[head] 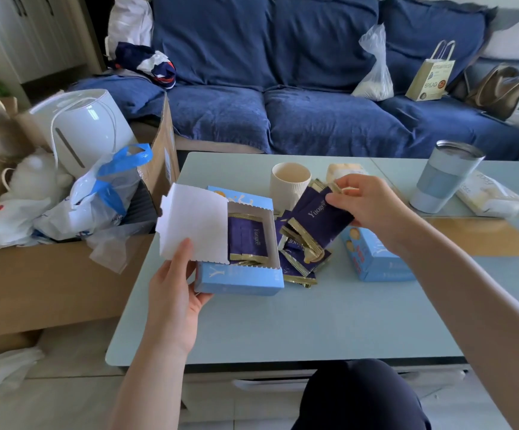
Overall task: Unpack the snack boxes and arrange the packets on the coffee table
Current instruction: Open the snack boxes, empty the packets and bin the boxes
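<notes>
— Several packets [320, 220] leave the open box [239, 274], pinched in the right hand [373, 206] over the heap [301, 259] on the coffee table [314, 321].
— And the left hand [174, 293]?
— Gripping the box's corner, thumb on its flap [193, 226], likely steadying it.

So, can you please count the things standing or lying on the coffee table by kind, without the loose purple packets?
Light blue snack boxes: 2, the opened box and the closed box
Cups: 2, the ribbed cream cup and the blue tumbler
White wipes packs: 1
Total: 5
</notes>
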{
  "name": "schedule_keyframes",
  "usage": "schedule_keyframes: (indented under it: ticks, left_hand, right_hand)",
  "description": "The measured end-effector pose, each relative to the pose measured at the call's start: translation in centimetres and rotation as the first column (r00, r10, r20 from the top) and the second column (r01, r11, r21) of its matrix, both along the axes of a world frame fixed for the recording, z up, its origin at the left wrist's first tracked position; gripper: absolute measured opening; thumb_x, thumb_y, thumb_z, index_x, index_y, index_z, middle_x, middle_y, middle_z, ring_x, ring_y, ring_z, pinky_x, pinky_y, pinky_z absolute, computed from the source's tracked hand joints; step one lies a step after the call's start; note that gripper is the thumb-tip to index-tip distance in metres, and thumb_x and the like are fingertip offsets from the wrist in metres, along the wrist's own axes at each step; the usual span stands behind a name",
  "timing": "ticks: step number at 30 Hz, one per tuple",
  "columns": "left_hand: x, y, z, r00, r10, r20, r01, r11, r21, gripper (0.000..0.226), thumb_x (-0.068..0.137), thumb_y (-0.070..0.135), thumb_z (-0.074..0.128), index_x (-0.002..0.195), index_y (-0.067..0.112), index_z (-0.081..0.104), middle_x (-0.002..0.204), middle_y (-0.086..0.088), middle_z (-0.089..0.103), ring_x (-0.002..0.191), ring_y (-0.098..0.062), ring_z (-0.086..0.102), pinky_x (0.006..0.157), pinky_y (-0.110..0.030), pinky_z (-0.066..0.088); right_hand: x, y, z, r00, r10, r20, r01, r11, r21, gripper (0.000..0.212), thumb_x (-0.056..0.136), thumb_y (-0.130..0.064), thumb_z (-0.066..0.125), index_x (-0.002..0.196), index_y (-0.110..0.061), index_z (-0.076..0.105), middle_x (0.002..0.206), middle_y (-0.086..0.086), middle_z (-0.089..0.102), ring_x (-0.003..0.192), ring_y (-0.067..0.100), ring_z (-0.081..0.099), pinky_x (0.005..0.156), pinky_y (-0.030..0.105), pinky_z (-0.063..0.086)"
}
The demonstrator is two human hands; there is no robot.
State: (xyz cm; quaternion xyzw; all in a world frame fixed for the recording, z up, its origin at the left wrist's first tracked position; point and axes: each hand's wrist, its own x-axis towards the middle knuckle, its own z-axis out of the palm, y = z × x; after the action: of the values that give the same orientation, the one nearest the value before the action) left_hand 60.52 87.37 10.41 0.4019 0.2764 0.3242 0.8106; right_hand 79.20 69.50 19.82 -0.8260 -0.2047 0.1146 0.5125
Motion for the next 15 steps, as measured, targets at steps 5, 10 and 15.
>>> schedule_keyframes:
  ticks: [5, 10, 15]
  left_hand:
    - [0.0, 0.5, 0.1, 0.995, 0.096, 0.007, -0.096, 0.995, -0.040, 0.011, 0.094, 0.031, 0.060, 0.100, 0.025, 0.065, 0.087, 0.004, 0.071, 0.079, -0.013, 0.069, 0.059, -0.029, 0.056]
    - [-0.3, 0.9, 0.3, 0.988, 0.151, 0.036, -0.149, 0.988, -0.039, 0.016, 0.094, 0.035, 0.059, 0.107, 0.026, 0.065, 0.098, 0.001, 0.070, 0.089, -0.014, 0.068, 0.067, -0.033, 0.057]
    - [-0.6, 1.0, 0.5, 0.989, 0.140, 0.040, -0.139, 0.989, -0.044, 0.014, 0.095, 0.037, 0.058, 0.103, 0.027, 0.064, 0.097, 0.001, 0.070, 0.090, -0.016, 0.067, 0.071, -0.034, 0.056]
  right_hand:
    - [-0.4, -0.3, -1.6, 0.996, 0.055, 0.066, -0.036, 0.965, -0.259, 0.009, 0.090, -0.016, 0.064, 0.099, -0.017, 0.062, 0.091, -0.001, 0.064, 0.085, 0.017, 0.058, 0.068, 0.013, 0.046]
    - [-0.7, 1.1, -3.8, 0.997, 0.082, -0.009, -0.080, 0.942, -0.326, 0.020, 0.088, -0.022, 0.067, 0.108, -0.017, 0.065, 0.109, 0.007, 0.068, 0.098, 0.023, 0.064, 0.078, 0.031, 0.053]
    - [-1.4, 3.9, -5.0, 0.991, 0.132, -0.019, -0.131, 0.943, -0.305, 0.025, 0.088, -0.025, 0.068, 0.110, -0.016, 0.062, 0.107, 0.007, 0.067, 0.088, 0.020, 0.066, 0.052, 0.021, 0.048]
